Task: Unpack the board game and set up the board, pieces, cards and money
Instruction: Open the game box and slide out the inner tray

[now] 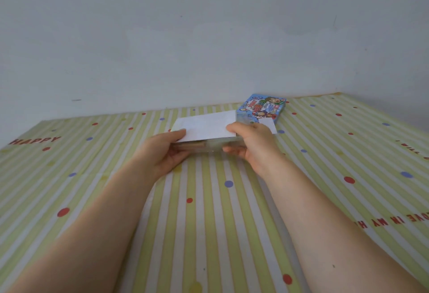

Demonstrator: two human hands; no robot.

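Note:
Both my hands hold a flat bundle a little above the table's middle. Its top is a folded white sheet; under it shows a clear plastic tray with something brownish inside at its left end. My left hand grips the bundle's left end, thumb on the white sheet and fingers below. At the right end, my right hand holds it the same way. Just behind my right hand lies the blue game box with cartoon figures on its lid, flat on the table.
The table wears a cloth of green and white stripes with red and blue dots and red lettering. A pale wall runs close behind the box and along the right side.

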